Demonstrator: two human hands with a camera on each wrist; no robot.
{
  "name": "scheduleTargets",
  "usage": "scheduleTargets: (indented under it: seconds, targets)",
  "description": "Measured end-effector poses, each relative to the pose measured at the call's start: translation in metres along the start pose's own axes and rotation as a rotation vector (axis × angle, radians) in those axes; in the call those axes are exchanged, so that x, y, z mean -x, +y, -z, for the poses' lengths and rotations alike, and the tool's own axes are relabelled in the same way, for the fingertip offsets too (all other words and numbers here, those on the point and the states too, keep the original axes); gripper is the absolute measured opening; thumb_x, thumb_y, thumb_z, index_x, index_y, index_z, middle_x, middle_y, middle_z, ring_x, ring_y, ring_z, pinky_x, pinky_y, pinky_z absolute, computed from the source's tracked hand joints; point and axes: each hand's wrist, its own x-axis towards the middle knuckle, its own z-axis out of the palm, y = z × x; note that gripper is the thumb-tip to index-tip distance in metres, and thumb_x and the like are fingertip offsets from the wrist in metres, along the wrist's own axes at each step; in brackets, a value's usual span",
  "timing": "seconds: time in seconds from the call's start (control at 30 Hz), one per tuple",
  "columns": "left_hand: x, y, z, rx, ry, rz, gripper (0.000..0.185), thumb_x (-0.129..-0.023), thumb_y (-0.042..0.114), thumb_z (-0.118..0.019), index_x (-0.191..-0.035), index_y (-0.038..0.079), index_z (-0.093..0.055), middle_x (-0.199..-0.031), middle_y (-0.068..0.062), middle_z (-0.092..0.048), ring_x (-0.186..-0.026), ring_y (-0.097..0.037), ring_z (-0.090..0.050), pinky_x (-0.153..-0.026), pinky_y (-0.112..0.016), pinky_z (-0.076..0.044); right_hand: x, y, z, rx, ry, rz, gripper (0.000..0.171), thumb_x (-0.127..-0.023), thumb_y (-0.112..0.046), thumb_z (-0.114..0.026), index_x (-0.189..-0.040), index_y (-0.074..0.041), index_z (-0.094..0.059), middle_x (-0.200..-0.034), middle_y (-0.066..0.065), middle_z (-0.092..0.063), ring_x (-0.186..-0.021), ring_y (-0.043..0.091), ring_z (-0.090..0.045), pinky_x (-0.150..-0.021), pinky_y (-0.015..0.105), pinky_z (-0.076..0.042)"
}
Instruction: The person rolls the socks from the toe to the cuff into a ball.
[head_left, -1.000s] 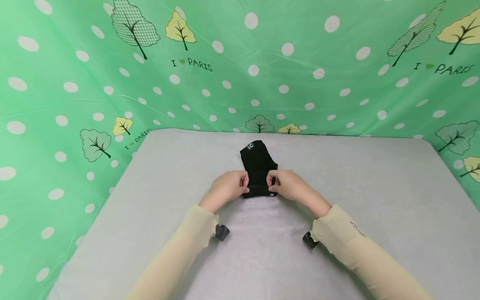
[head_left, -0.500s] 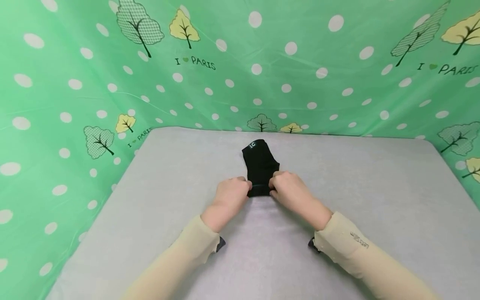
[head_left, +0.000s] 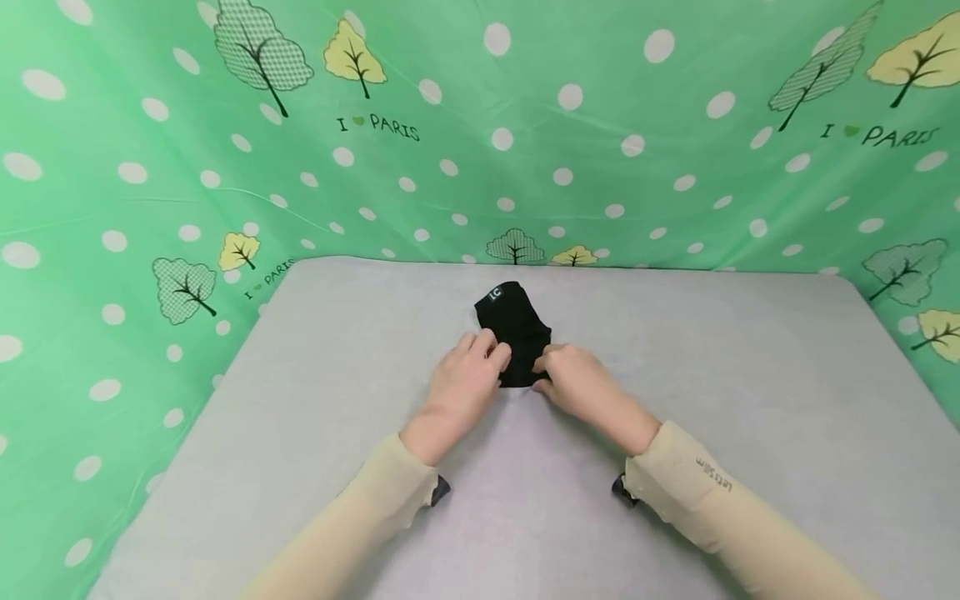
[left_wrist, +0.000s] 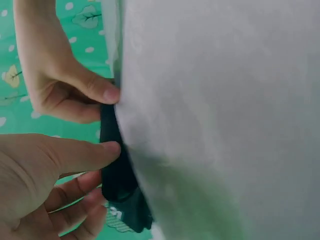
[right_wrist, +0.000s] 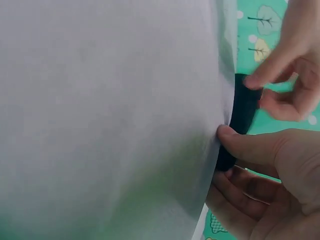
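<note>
A small black folded fabric sock (head_left: pixel 514 333) with a white "LC" label at its far end lies on the grey cloth-covered desk (head_left: pixel 750 400), directly between the two hands and stretching away from them toward the backdrop. The left hand (head_left: pixel 465 377) rests on the sock's near left edge, thumb and curled fingers closing on the fabric; in the left wrist view its thumb (left_wrist: pixel 87 152) presses the dark cloth (left_wrist: pixel 117 170) from the side. The right hand (head_left: pixel 573 382) holds the near right edge, its thumb (right_wrist: pixel 245 142) pinching the sock (right_wrist: pixel 242 112) against the desk. Both hands sit close together, nearly touching. Pale beige sleeves (head_left: pixel 690 492) cover both forearms. Beyond the sock hangs a green polka-dot curtain with tree prints (head_left: pixel 600 125).
</note>
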Motion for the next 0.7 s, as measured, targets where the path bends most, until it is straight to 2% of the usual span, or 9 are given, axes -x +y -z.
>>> scheduleTargets:
  seconds: [0.1, 0.23, 0.4, 0.53, 0.7]
  targets:
    - [0.0, 0.0, -0.002, -0.005, 0.048, -0.044, 0.024, -0.081, 0.013, -0.082, -0.094, 0.014, -0.062, -0.094, -0.001, -0.057, -0.087, -0.019, -0.059, -0.072, -0.028, -0.053, -0.003, 0.003, 0.002, -0.065, -0.04, -0.029, 0.017, -0.083, -0.013, -0.08, -0.096, -0.003, -0.078, -0.091, 0.01, -0.072, -0.087, 0.028, -0.07, -0.079, 0.039, -0.057]
    - [-0.002, 0.0, -0.007, -0.012, 0.009, -0.027, 0.025, -0.081, 0.013, -0.082, -0.096, 0.013, -0.062, -0.094, -0.001, -0.059, -0.082, -0.019, -0.063, -0.07, -0.028, -0.054, -0.005, 0.006, 0.001, -0.11, -0.058, -0.046, 0.017, -0.084, -0.014, -0.079, -0.097, -0.003, -0.078, -0.095, 0.011, -0.071, -0.09, 0.028, -0.069, -0.08, 0.04, -0.057]
    - [-0.008, -0.002, -0.01, 0.006, -0.053, 0.019, 0.02, -0.084, 0.014, -0.079, -0.098, 0.014, -0.065, -0.096, 0.0, -0.067, -0.078, -0.021, -0.069, -0.068, -0.031, -0.055, -0.005, 0.005, -0.001, -0.076, -0.01, -0.018, 0.028, -0.08, -0.013, -0.083, -0.103, -0.002, -0.072, -0.099, 0.01, -0.067, -0.09, 0.026, -0.067, -0.079, 0.039, -0.056]
    - [-0.015, -0.008, -0.008, 0.092, -0.131, 0.061, 0.018, -0.086, 0.017, -0.078, -0.101, 0.015, -0.069, -0.101, -0.001, -0.072, -0.088, -0.021, -0.071, -0.075, -0.033, -0.057, -0.005, 0.006, -0.003, -0.053, 0.036, 0.029, 0.031, -0.077, -0.011, -0.085, -0.1, -0.007, -0.063, -0.095, 0.007, -0.064, -0.085, 0.024, -0.064, -0.075, 0.038, -0.055]
    - [-0.021, -0.018, -0.004, 0.276, -0.2, 0.154, 0.014, -0.089, 0.018, -0.075, -0.103, 0.017, -0.074, -0.103, 0.0, -0.076, -0.098, -0.021, -0.071, -0.085, -0.035, -0.056, -0.009, 0.007, -0.001, -0.053, 0.083, 0.05, 0.021, -0.079, -0.011, -0.083, -0.095, -0.006, -0.07, -0.093, 0.006, -0.063, -0.086, 0.024, -0.064, -0.077, 0.039, -0.056]
